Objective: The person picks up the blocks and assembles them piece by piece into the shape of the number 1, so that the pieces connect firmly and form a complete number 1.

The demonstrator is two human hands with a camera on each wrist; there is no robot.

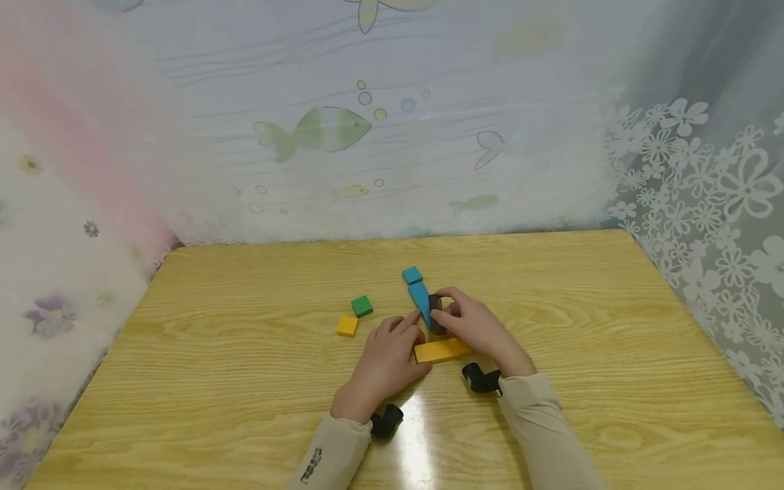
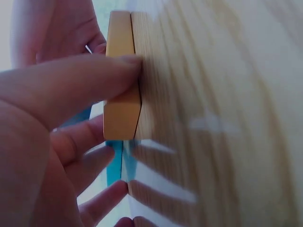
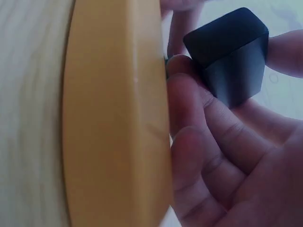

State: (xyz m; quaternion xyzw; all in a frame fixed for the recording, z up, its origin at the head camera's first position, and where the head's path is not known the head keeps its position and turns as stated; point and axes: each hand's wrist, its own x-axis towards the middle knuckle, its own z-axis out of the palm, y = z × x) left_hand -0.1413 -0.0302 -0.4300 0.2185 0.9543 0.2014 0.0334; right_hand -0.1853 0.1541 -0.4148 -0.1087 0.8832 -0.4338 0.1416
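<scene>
My right hand [image 1: 480,330] pinches a black block [image 1: 435,313] between thumb and fingers; in the right wrist view the block [image 3: 227,52] looks tilted. Below it lies a long yellow block [image 1: 441,350] on the table. My left hand [image 1: 388,354] holds that block's left end, its thumb [image 2: 109,73] along the near side and the index finger behind. The other left fingers reach to a long blue block [image 1: 419,299], which runs away from me beside the black block. A small blue block [image 1: 412,275] lies at its far end. The right hand partly covers the yellow block's right end.
To the left, a small green block [image 1: 362,305] and a small yellow block [image 1: 347,327] lie close together. The wooden table [image 1: 245,381] meets a patterned curtain [image 1: 306,170] at its back edge. Black wrist devices [image 1: 480,378] sit under both wrists.
</scene>
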